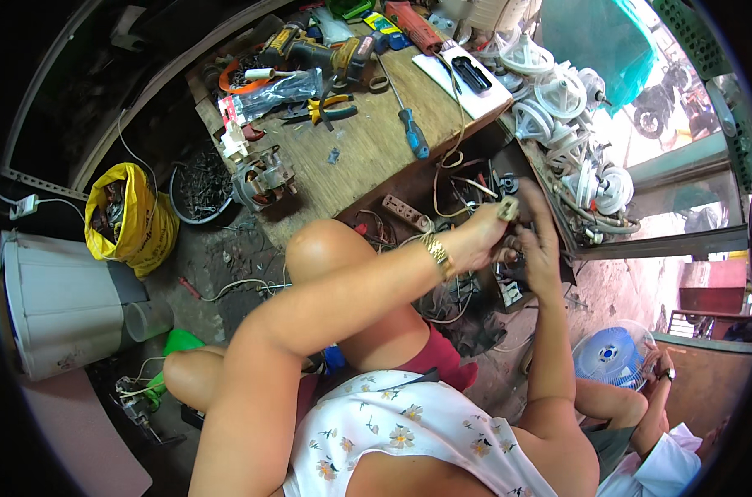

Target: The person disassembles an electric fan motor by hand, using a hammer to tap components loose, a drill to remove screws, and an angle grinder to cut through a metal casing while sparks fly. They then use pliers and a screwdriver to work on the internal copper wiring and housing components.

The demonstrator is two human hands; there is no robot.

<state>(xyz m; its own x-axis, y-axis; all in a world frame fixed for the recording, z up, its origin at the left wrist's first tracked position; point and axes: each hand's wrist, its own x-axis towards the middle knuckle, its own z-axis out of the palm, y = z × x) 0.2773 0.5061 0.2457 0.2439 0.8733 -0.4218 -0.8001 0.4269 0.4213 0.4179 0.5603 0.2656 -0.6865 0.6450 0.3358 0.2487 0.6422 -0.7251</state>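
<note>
My left hand, below a gold wristwatch, is closed around something small. A cream-coloured piece shows at its fingertips; its kind cannot be made out. Right against it is my right hand, its fingers partly bent and smeared by motion, so its grip is unclear. Both hands hover beyond my knees, over loose cables and small parts beside the low wooden table. Nearest to them on the left lies a power strip. A blue-handled screwdriver rests near the table's edge.
On the table are a motor, pliers and a cordless drill. White plastic fan parts pile up at right. A screw-filled basin and yellow bag stand left. Another person sits by a blue fan.
</note>
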